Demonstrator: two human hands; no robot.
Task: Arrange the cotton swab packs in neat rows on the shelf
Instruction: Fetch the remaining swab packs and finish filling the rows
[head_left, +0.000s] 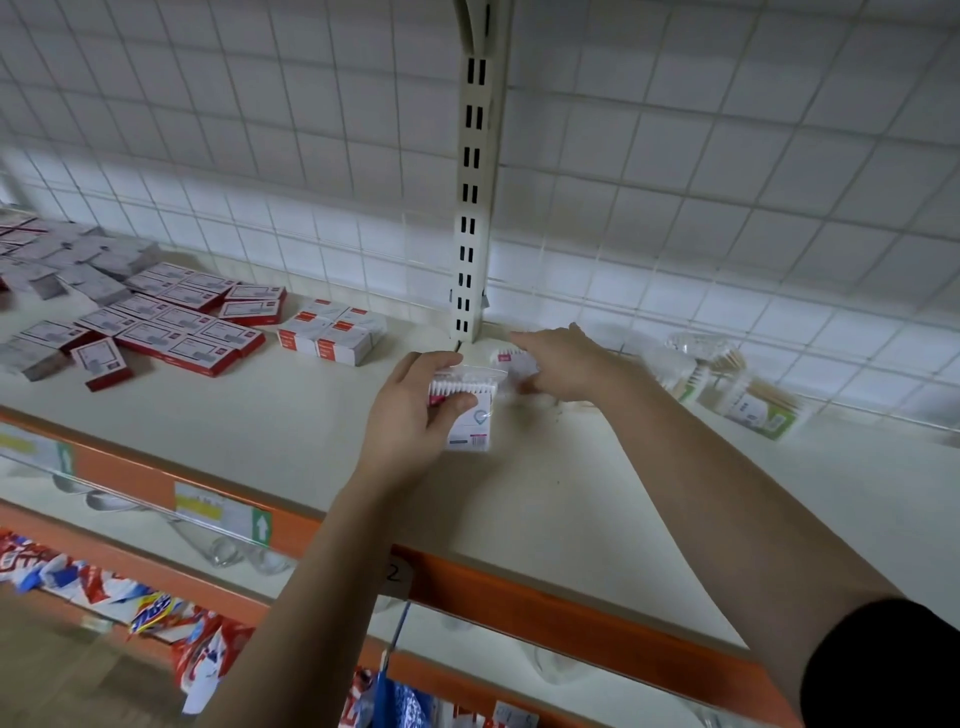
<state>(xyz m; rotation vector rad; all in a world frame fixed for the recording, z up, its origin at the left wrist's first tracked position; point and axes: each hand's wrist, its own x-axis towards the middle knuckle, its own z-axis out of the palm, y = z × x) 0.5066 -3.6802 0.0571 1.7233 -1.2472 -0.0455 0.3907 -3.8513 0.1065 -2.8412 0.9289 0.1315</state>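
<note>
My left hand (421, 410) grips a clear cotton swab pack (470, 415) with white swab tips and a pink-and-white label, just above the cream shelf (519, 493). My right hand (563, 364) reaches further back and holds a second cotton swab pack (511, 359) near the shelf's upright post; my fingers hide most of it. Several more swab packs (748, 400) with wooden sticks and green labels lie tumbled at the back right.
Red-and-white flat boxes (182, 332) lie in rows at the left, with small white boxes (332, 338) beside them. A slotted upright post (470, 208) and a wire grid back the shelf. The orange shelf edge (519, 592) carries price tags; packets hang below.
</note>
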